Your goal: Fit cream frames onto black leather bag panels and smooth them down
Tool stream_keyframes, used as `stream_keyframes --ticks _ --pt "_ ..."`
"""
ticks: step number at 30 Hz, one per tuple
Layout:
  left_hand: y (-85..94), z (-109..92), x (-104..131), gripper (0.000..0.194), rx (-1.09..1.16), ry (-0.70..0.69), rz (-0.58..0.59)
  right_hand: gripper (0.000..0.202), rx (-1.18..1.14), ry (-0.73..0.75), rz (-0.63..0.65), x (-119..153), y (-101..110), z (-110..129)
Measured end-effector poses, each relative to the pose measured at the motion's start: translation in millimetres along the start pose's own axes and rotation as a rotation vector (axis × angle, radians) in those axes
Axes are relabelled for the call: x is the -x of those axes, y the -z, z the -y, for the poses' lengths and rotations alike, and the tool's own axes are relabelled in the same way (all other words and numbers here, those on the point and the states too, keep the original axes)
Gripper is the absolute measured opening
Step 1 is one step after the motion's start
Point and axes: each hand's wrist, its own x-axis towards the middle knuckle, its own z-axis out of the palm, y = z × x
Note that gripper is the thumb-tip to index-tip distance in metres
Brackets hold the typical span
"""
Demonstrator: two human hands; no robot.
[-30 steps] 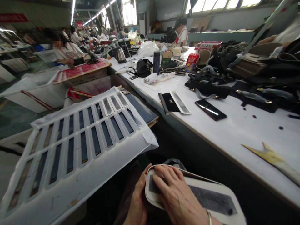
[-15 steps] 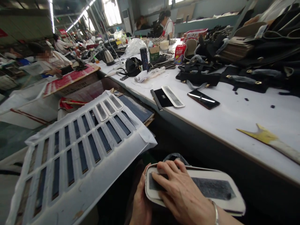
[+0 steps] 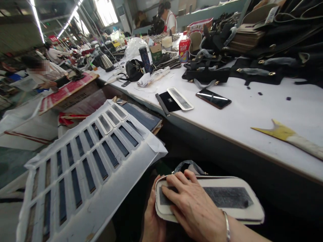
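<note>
The left hand [image 3: 154, 215] grasps one end of a cream oblong panel [image 3: 224, 198], before the worktop [image 3: 252, 114]; the right hand [image 3: 195, 206] lies upon it. This one seems part-done; three similar panels [image 3: 112, 118] on the slotted sheet [image 3: 121, 195], another panel [image 3: 180, 98] beyond, look not yet taken.

A long white table [image 3: 227, 122] stretches from ten o'clock to four o'clock. On it sit a black bag [image 3: 133, 70] at eleven, a red bottle [image 3: 184, 47] at one, black handbag pieces [image 3: 254, 80] and a phone [image 3: 213, 98] at two, and a yellow-tipped object [image 3: 280, 131] at three.
</note>
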Motion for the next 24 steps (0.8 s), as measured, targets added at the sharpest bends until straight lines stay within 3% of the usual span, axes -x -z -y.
stream_keyframes --ticks 8,14,24 --pt "0.5 -8 0 0.037 -0.05 0.008 0.092 0.017 -0.02 -0.017 -0.015 -1 -2 -1" --pt "0.7 -14 2 0.034 -0.145 -0.024 0.069 0.02 -0.029 -0.011 0.017 0 1 -2" --pt "-6.7 -13 7 0.047 -0.308 -0.09 0.018 0.014 -0.041 -0.043 0.005 -1 0 0"
